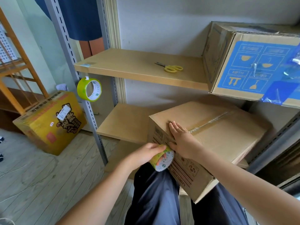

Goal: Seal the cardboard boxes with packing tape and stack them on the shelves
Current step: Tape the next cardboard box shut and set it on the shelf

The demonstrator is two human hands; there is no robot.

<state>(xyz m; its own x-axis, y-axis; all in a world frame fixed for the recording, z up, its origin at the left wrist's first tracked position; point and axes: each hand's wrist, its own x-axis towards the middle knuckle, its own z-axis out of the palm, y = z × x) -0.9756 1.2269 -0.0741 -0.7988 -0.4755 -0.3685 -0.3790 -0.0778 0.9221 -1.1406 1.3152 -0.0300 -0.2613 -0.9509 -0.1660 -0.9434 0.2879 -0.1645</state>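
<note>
Three cardboard boxes show: a plain brown box (pixel 211 137) tilted against the lower shelf (pixel 126 122) and the person's lap; a brown box with a blue printed panel (pixel 253 62) on the upper shelf (pixel 129 65) at the right; a yellow printed box (pixel 50 122) on the wood-plank floor (pixel 48 176) at the left. Two rolls of tape: one yellow-green roll (pixel 89 89) hanging on the grey slotted upright (pixel 90 111); one tape roll (pixel 162 159) held by the left hand (pixel 146 154), its fingers curled round the rim and through the core. The right hand (pixel 183 140) lies flat on the plain box's top front edge, fingers straight and pressing; a strip of glossy, wrinkled clear tape (pixel 209 121) runs along the top seam. One pair of yellow-handled scissors (pixel 172 68) lies on the smooth pale wood of the upper shelf.
</note>
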